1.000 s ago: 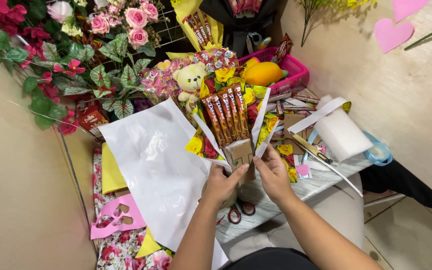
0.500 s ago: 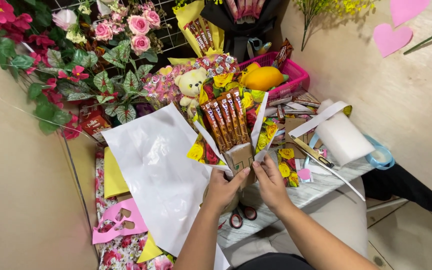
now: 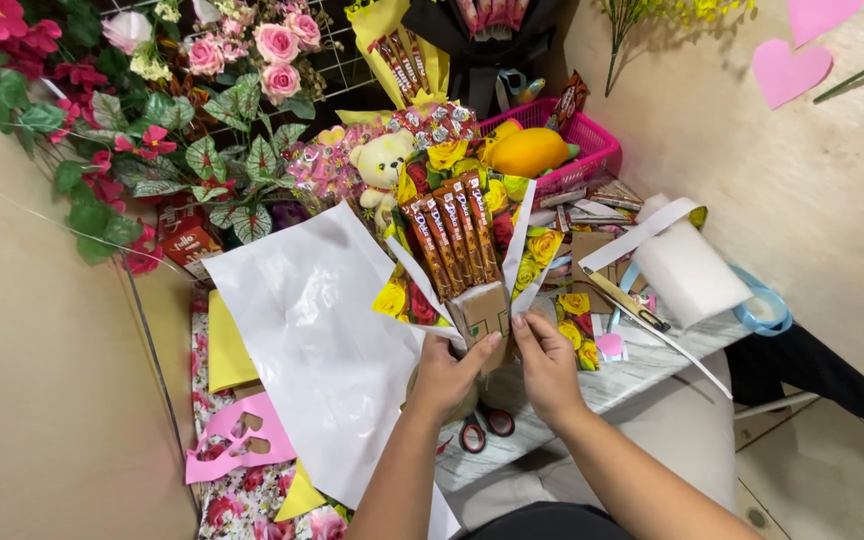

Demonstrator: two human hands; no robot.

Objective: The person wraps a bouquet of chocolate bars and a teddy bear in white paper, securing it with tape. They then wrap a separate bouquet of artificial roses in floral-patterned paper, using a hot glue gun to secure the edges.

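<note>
Crowding a cluttered table (image 3: 642,365), both hands, left (image 3: 449,375) and right (image 3: 548,362), clamp the cardboard base (image 3: 480,312) of a stiff bouquet (image 3: 457,235); smooth white paper (image 3: 317,340) fans leftward.

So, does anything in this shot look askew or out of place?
Nothing looks damaged or spilled. Both hands, left and right, hold the snack bouquet upright. Scissors lie half hidden under the wrists, and the white sheet overhangs the table edge.
</note>
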